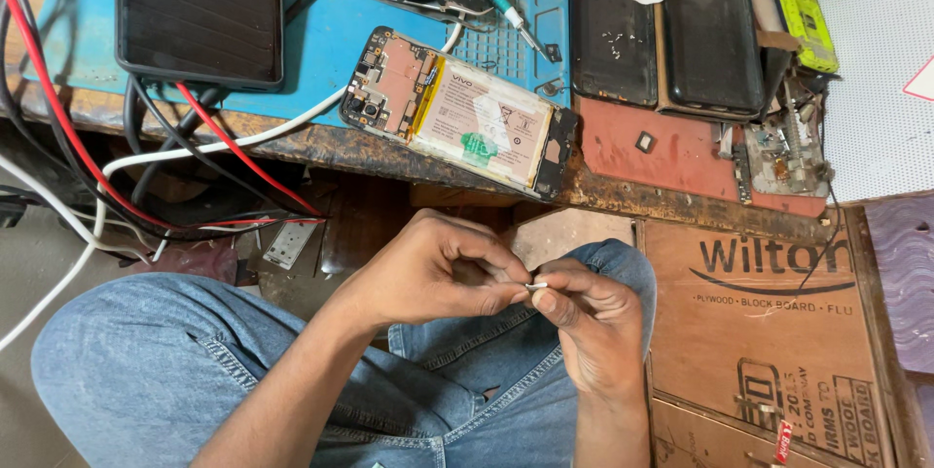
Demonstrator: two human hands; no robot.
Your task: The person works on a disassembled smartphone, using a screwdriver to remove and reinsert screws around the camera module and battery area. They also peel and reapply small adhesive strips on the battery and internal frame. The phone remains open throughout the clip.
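Bare forearms, no sleeves in view. Blue denim jeans (175,371), faded at the knees; seams and a pocket edge show.

Just one view here, worn on the person's head, looking steeply down and pretty close in. The bench (321,142) edge runs across the top half, the lap and both hands (516,293) fill the bottom middle, nearest the lens.

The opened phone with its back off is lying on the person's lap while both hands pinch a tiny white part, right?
Not quite: the head view shows the opened phone lying on the workbench edge. Both the left hand and right hand do pinch the tiny white part.
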